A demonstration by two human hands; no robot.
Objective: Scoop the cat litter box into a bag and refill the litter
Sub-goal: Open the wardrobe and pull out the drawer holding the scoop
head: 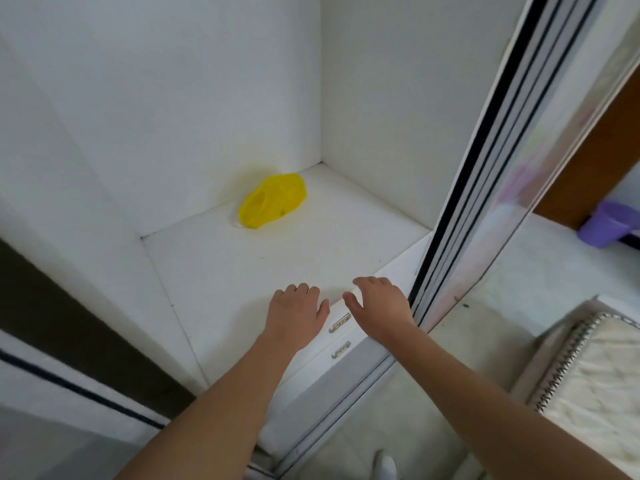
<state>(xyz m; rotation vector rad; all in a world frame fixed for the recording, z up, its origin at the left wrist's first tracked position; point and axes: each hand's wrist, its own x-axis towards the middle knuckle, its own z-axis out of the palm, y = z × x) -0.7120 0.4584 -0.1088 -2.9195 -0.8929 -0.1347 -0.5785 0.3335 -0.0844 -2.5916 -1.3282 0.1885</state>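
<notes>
Left hand (298, 313) and right hand (379, 306) reaching over the shelf's (225, 271) front edge, both empty.
The 2 hands are hovering side by side, fingers loosely bent and gripping nothing, above 2 metal drawer handles (341, 322). The yellow bag (273, 200) is lying crumpled near the smooth white shelf's back corner. It looks like thin, soft, slippery plastic, probably featherlight and best pinched at its bunched folds.

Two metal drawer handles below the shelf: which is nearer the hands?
The upper handle, just under the gap between the left hand and right hand. The lower handle sits one drawer further down.
</notes>
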